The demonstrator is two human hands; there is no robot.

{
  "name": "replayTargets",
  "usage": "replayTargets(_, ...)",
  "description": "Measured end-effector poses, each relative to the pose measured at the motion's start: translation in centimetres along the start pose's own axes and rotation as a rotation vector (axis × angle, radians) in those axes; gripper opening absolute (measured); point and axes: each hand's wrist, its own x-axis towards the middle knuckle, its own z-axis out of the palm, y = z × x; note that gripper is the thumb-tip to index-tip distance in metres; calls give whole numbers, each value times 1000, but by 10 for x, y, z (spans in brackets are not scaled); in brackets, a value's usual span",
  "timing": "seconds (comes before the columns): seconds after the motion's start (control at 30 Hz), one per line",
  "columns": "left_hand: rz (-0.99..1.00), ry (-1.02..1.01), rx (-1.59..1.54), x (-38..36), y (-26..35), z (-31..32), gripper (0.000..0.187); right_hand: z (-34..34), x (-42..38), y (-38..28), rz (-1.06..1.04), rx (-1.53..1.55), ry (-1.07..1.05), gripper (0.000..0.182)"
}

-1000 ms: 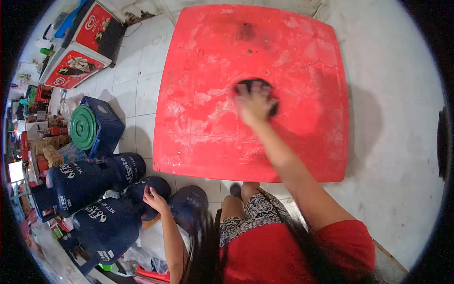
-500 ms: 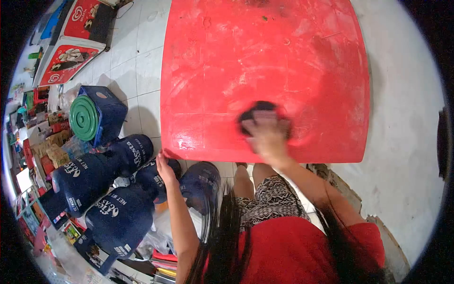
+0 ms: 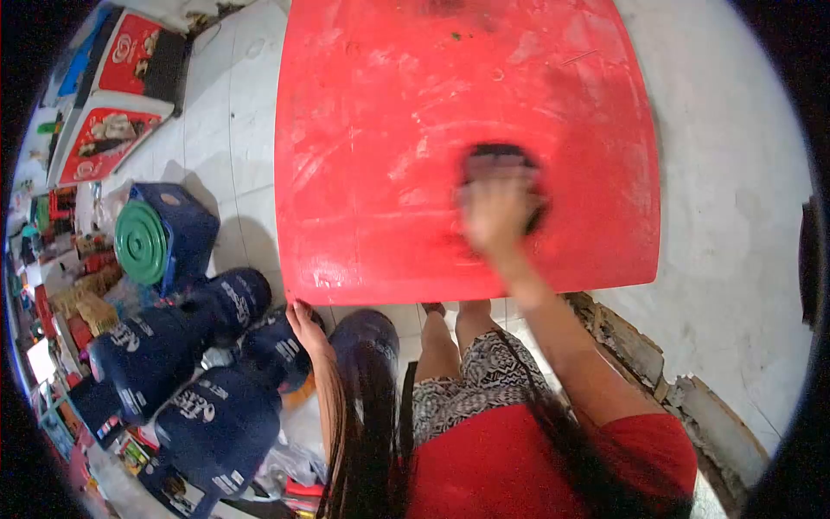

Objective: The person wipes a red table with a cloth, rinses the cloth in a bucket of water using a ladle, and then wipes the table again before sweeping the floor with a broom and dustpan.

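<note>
A red table [image 3: 372, 173] with whitish smears and scuffs fills the upper middle of the view. My right hand [image 3: 500, 208] presses a black cloth [image 3: 493, 157] onto the tabletop, right of centre. Motion blurs both, and the palm hides much of the cloth. At the near left corner of the table, my left hand [image 3: 309, 327] grips the edge; some of its fingers are hidden against the rim.
Several dark blue gas cylinders [image 3: 216, 432] stand on the floor at left. Behind them is a blue bin [image 3: 192, 227] with a green lid [image 3: 141, 242]. A red-and-white freezer [image 3: 112, 138] is at upper left. Broken wall edging [image 3: 622, 346] runs along the right.
My right hand and the black cloth have moved farther up the tabletop and slightly right. My left hand stays at the near left corner. The whole view has shifted slightly.
</note>
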Motion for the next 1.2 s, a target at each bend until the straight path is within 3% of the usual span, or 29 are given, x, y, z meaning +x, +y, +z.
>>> replayTargets(0.07, 130, -55, 21, 9, 10, 4, 37, -25, 18, -96, -146, 245, -208, 43)
replayTargets(0.17, -224, -22, -7, -6, 27, 5, 47, -10, -22, -179, -378, 726, -145, 43)
replayTargets(0.23, -260, -40, -75, -2, 19, 0, 48, -14, -42, -175, -494, 772, -244, 42)
replayTargets(0.3, -300, -183, -335, 9, 6, -6, 43, -21, -57, -145, -594, 740, -296, 45)
replayTargets(0.33, -319, -136, -396, 6, 7, -2, 40, -20, -70, -125, -588, 691, -278, 45)
replayTargets(0.43, -282, -151, -334, 9, -2, -5, 43, -52, -80, -28, -352, 516, -498, 38)
replayTargets(0.47, -255, -153, -333, 8, -3, -4, 46, -57, -83, 2, -145, 325, -633, 42)
replayTargets(0.5, -252, -151, -327, 5, -3, -4, 46, -44, -111, 50, -94, 95, -340, 46)
replayTargets(0.53, -262, -133, -322, 2, -1, -3, 48, -57, -107, 87, 173, -54, -552, 50)
replayTargets(0.57, -271, -121, -318, 3, 0, -1, 49, -59, -116, 124, 343, -121, -506, 50)
replayTargets(0.6, -269, -141, -268, 3, 2, -2, 51, -50, -134, 164, 375, -102, -295, 45)
replayTargets(0.63, -266, -153, -268, 3, 4, 0, 51, -51, -138, 185, 428, -108, -223, 42)
replayTargets(0.7, -299, -117, -208, 0, 11, -4, 48, -48, -136, 198, 465, -108, -151, 40)
replayTargets(0.8, -309, -90, -273, 1, 22, -12, 40, -34, -125, 189, 696, -164, -130, 41)
replayTargets(0.9, -238, -112, -289, 23, 9, -17, 32, -32, -111, 115, 418, -156, -252, 47)
replayTargets(0.97, -267, -74, -356, 32, 1, -14, 35, -39, -96, 39, 34, -83, -252, 52)
replayTargets(1.0, -267, -57, -372, 32, -1, -15, 35, -52, -84, -8, -67, -5, -486, 53)
replayTargets(1.1, -260, -46, -280, 19, 17, -10, 34, -44, -80, -118, -596, 440, -449, 42)
replayTargets(1.17, -120, -228, -378, 29, 4, -17, 37, -33, -64, -170, -829, 642, -393, 38)
replayTargets(1.2, -198, -267, -520, 31, 2, -18, 40, -26, -52, -185, -957, 649, -390, 36)
